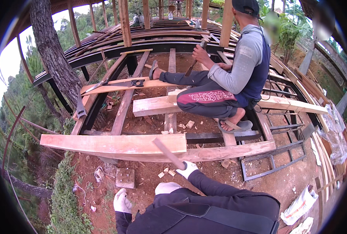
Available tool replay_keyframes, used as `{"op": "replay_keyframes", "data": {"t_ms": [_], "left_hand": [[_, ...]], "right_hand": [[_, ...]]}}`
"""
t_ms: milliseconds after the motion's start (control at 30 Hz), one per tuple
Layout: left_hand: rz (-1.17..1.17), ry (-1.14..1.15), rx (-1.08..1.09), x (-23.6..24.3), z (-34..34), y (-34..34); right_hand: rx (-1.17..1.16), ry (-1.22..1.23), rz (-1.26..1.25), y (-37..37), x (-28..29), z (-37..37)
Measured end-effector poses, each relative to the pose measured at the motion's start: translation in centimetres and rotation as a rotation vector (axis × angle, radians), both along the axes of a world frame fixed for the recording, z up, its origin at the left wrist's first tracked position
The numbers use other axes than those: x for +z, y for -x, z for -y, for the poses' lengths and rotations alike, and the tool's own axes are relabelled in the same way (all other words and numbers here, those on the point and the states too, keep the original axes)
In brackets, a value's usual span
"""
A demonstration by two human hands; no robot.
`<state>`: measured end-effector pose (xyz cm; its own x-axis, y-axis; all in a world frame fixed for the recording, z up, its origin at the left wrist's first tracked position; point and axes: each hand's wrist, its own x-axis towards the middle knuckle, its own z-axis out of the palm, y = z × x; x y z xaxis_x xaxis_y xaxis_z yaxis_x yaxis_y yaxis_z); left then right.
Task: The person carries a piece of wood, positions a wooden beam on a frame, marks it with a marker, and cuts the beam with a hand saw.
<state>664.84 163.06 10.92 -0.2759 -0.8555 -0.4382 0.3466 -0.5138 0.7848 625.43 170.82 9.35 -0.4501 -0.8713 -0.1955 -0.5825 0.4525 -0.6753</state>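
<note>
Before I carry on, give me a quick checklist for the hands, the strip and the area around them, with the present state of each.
1. Right hand secure on the flat strip: ok, gripping its lower end.
2. Left hand free: ok, no tool or timber shows in it.
3. Strip clear of the near plank: cannot tell, they overlap in this view.
4. Handsaw away from both hands: ok, lying farther off on a board.
5. Co-worker off the framework: not ok, sitting on its timber.
6. Ground free of wood scraps: not ok, several lie about.
</note>
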Motion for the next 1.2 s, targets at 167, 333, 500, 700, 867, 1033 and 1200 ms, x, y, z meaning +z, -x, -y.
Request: {"op": "replay_keyframes", "data": {"t_ms": [167, 333, 500, 700, 867, 1033, 1200], "left_hand": [[0.147, 0.143, 0.184, -3.7, 10.8, -0.4], [0.324, 0.177, 0.308, -12.9, 18.6, -7.5], [0.378, 0.045, 0.364, -8.2, 23.7, -13.0], [0.248, -0.301, 0.386, -10.7, 35.1, -18.4], [0.115, -0.206, 0.394, -15.0, 45.5, -21.4], [0.067, -0.172, 0.416, -17.6, 51.1, -22.5], [-0.019, -0.261, 0.299, -14.4, 52.4, -19.8]], "right_hand": [[-0.608, 0.200, -0.118, 3.9, -6.9, 3.1], [-0.951, 0.709, 0.127, 3.3, -7.6, 9.3], [-1.148, 0.611, 0.176, 4.3, -12.7, 10.5], [-1.314, 0.662, 0.178, 4.6, -13.2, 11.3], [-1.427, 0.683, 0.194, 4.7, -11.1, 12.2], [-1.550, 0.470, 0.034, 4.1, -10.9, 11.3], [-1.575, 0.449, 0.065, 1.2, -10.5, 9.5]]}}
